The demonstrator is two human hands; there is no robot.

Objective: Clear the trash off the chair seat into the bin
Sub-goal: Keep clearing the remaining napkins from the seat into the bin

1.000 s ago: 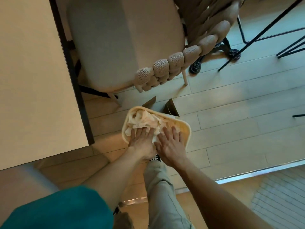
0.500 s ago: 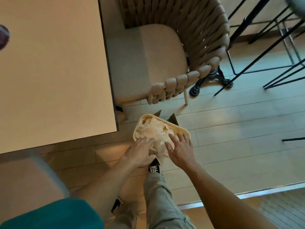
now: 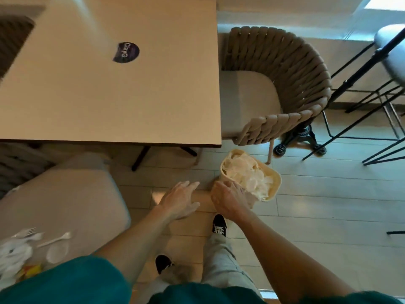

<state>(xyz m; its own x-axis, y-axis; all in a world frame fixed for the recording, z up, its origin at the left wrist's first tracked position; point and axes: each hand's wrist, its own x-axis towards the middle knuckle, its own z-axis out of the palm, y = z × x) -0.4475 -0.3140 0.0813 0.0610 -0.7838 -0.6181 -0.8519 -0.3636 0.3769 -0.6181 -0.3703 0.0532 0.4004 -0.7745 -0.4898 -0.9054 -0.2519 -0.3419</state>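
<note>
A cream bin (image 3: 276,179) stands on the floor, packed with crumpled white paper (image 3: 249,174). My right hand (image 3: 228,199) rests on the bin's near rim with its fingers curled over the edge. My left hand (image 3: 180,199) hovers over the floor to the left of the bin, fingers spread and holding nothing. At lower left, a beige chair seat (image 3: 65,194) carries trash: white plastic forks (image 3: 28,233), a plastic spoon (image 3: 54,239), a clear round lid (image 3: 57,253), crumpled white plastic (image 3: 13,257) and a yellow wrapper (image 3: 32,270).
A beige table (image 3: 109,84) with a dark round sticker (image 3: 126,52) fills the upper left. A woven-back chair (image 3: 278,84) stands behind the bin. Black metal stool legs (image 3: 361,119) crowd the right. My feet in dark shoes (image 3: 219,223) stand on the pale floor tiles.
Both hands have lifted off the paper in the bin. My left hand moved away to the left; my right hand shifted to the rim. The view swung left, revealing the seat with trash.
</note>
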